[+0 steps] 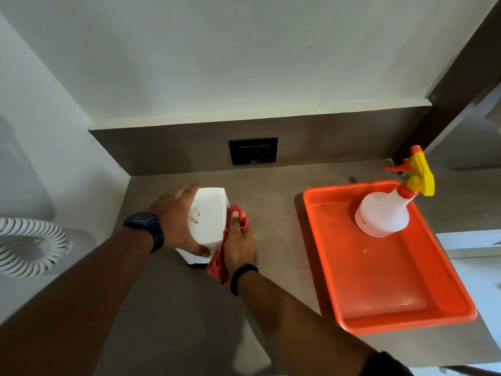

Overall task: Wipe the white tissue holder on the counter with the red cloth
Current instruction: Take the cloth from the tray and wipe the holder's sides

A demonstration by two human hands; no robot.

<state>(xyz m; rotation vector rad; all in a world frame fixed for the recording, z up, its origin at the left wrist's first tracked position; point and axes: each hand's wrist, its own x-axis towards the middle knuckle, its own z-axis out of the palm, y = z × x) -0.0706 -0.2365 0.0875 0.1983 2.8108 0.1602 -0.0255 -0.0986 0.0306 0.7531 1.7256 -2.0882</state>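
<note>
The white tissue holder [210,218] is tipped up on the brown counter [273,202] left of centre, with two small slots showing on the face turned to me. My left hand [176,218] grips it from the left, fingers over its far end and thumb on its near corner. My right hand [240,245] holds the bunched red cloth [217,264] against the holder's right side. Part of the cloth hangs below my wrist.
An orange tray [385,289] lies on the right of the counter with a white spray bottle [385,213], yellow and orange head, standing in its far end. A black wall socket [253,151] sits in the backsplash. A coiled white cord [29,245] hangs at the left.
</note>
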